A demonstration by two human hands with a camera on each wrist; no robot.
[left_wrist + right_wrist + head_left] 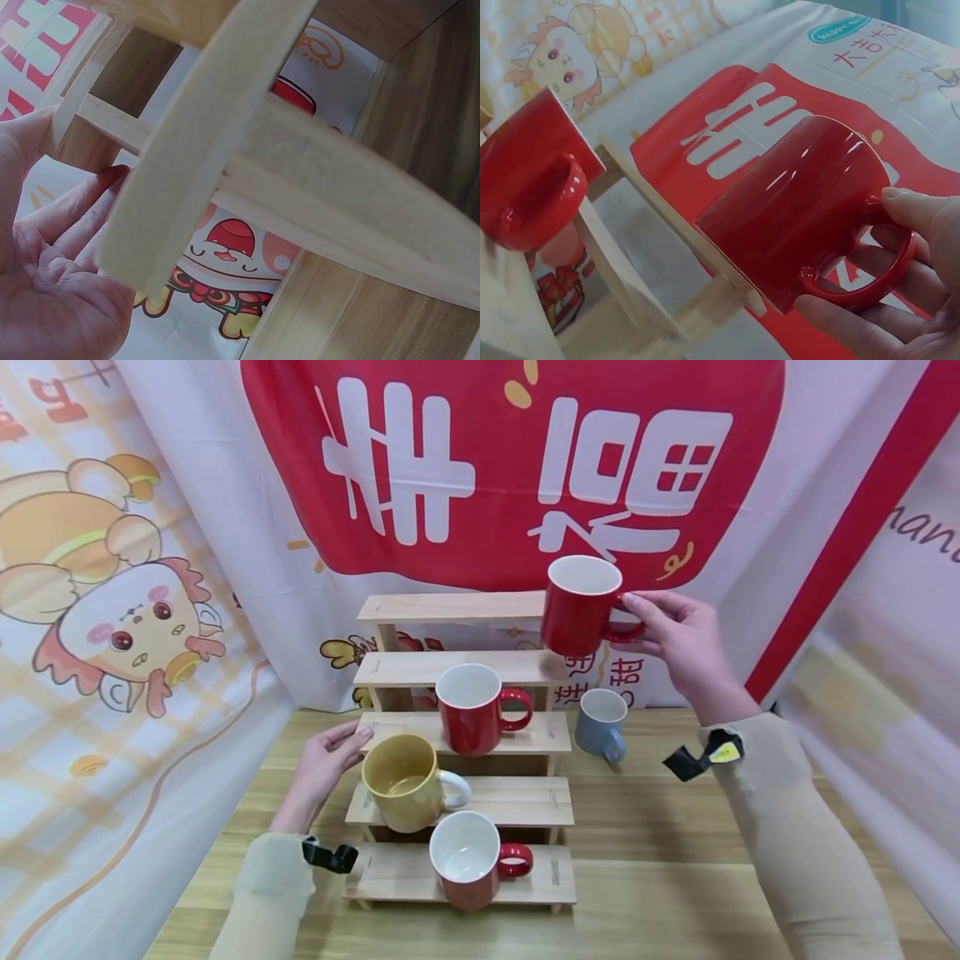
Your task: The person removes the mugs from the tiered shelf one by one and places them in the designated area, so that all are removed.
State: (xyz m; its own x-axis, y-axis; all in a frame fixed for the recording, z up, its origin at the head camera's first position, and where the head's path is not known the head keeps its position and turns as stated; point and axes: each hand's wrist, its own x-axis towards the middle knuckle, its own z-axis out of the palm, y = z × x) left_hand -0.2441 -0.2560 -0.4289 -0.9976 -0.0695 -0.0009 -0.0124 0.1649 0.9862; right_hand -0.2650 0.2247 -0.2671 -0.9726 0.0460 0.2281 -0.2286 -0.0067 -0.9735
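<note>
In the head view, my right hand [686, 631] holds a red mug [573, 614] by its handle, with the white inside facing up. The mug overlaps the right end of the top board of a stepped wooden shelf [450, 607]. Seen from the right wrist, thumb and fingers of that hand [926, 281] pinch the glossy red handle. My left hand [318, 772] grips the left end of the shelf's middle board, beside a yellow mug [405, 802] with a white handle. The left wrist view has the thumb and fingers of this hand [67, 292] around a board end.
A second red mug [468, 727] stands on the middle board, and another red-handled mug [468, 889] on the lowest. A small light-blue mug [600, 735] is on the wooden table [660, 893], right of the shelf. Printed cloth [247, 510] hangs behind and at both sides.
</note>
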